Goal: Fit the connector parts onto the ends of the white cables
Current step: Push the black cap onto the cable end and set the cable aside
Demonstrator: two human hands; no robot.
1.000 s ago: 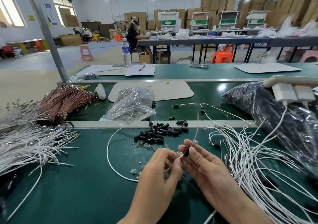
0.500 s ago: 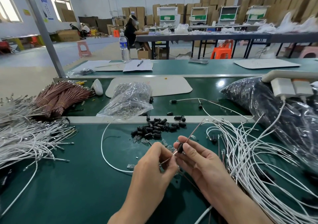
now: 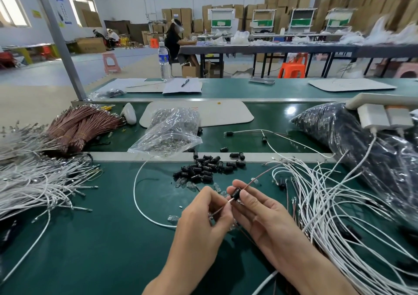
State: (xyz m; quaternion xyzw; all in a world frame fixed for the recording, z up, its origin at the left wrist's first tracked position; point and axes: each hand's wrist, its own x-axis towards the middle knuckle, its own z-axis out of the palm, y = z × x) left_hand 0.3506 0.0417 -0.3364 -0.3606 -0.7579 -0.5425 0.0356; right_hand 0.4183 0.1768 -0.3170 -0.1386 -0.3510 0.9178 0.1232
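Connector part (image 3: pixel 236 194) pinched in my right hand (image 3: pixel 267 222), over the worktop (image 3: pixel 90 249) near its front edge. Left hand (image 3: pixel 203 222) pinches cable end (image 3: pixel 227 203) just left of it, axis pointing up-right into the part.

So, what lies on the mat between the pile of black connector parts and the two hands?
A few small clear plastic pieces, scattered on the green mat; the head view shows this.

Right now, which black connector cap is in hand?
The black cap pinched by the right hand, threaded on the thin wire the left hand pinches. The rest lie loose on the green table, mostly in the pile beyond.
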